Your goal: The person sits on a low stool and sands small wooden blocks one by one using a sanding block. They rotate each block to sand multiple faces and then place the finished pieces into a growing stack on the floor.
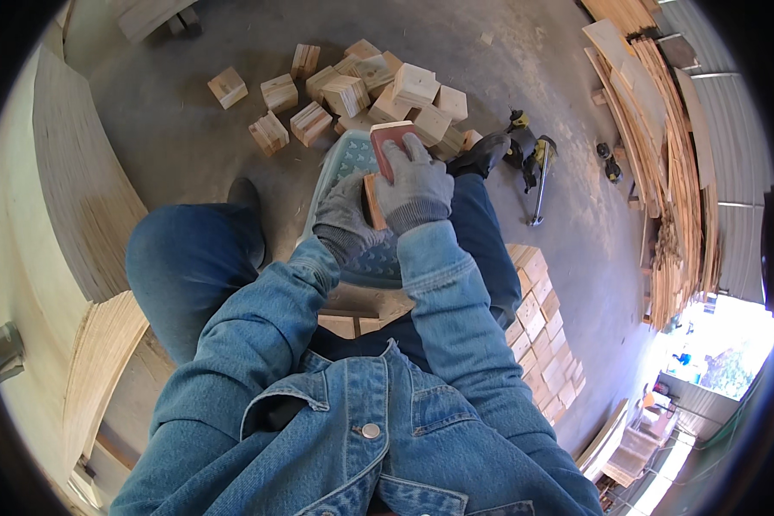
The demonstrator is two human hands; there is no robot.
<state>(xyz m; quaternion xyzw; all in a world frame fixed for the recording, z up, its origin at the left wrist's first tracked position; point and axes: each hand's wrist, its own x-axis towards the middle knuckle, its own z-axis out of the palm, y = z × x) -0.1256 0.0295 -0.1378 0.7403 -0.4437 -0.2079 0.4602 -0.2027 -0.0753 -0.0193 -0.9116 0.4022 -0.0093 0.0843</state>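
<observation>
Grey work gloves cover both my hands, which meet over a teal plastic stool or crate [374, 262] between my knees. My right hand [417, 185] is closed around a sanding block [392, 136] with a reddish-brown face and a pale wood edge. Just below and left of it, my left hand [342, 215] grips a wooden block [373, 203]. Only a narrow orange-brown strip of that block shows; the gloves hide the rest. Beyond the stool, a loose heap of wooden blocks [347, 95] lies on the floor.
A neat stack of wooden blocks [543, 322] stands by my right leg. Yellow-and-black power tools [529, 150] lie near my right shoe. Curved plywood panels [86, 181] rise at the left. Long boards [662, 146] lean along the right wall, near a bright opening [722, 344].
</observation>
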